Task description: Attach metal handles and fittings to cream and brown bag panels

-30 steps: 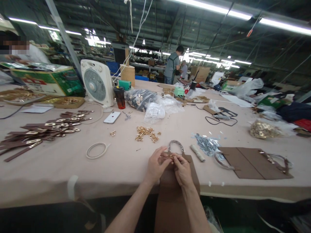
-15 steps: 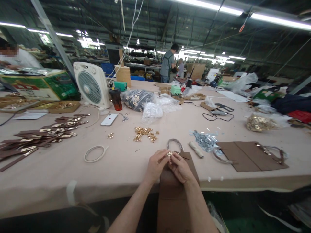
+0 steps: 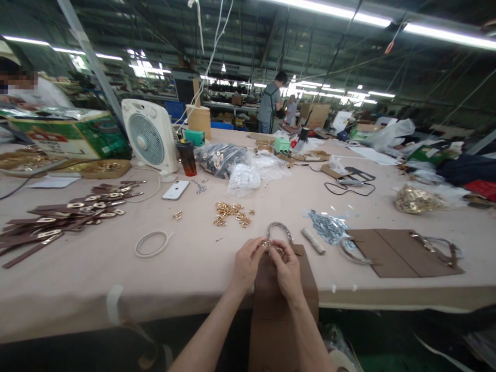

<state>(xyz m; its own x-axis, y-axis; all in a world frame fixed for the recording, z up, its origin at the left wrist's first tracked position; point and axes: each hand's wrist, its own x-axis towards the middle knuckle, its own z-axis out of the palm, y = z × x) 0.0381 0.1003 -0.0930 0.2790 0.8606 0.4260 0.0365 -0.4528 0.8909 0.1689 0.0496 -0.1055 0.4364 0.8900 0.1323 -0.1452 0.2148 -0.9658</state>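
Observation:
A brown bag panel (image 3: 284, 330) hangs over the table's front edge, its wrapped loop handle (image 3: 278, 226) lying on the tabletop. Over its upper end, my left hand (image 3: 247, 261) pinches a small gold-coloured metal fitting (image 3: 265, 244) between thumb and fingertips. Close beside it, my right hand (image 3: 287, 266) is closed, fingertips curled near the base of the handle. Something shiny shows at those fingers, but its kind cannot be made out. Beyond both hands lies a pile of small gold metal fittings (image 3: 232, 213).
Right of my hands are a rolled strip (image 3: 313, 241), blue-grey small pieces (image 3: 328, 226) and another brown bag panel (image 3: 403, 251). To the left lie a tape ring (image 3: 152, 252), a phone (image 3: 175, 189) and brown straps with buckles (image 3: 77, 212). A fan (image 3: 149, 135) stands behind.
My left fingers have shifted slightly left with the gold fitting, and my right fingertips have moved apart from it. The bag panel stays in place, while the camera view has turned slightly.

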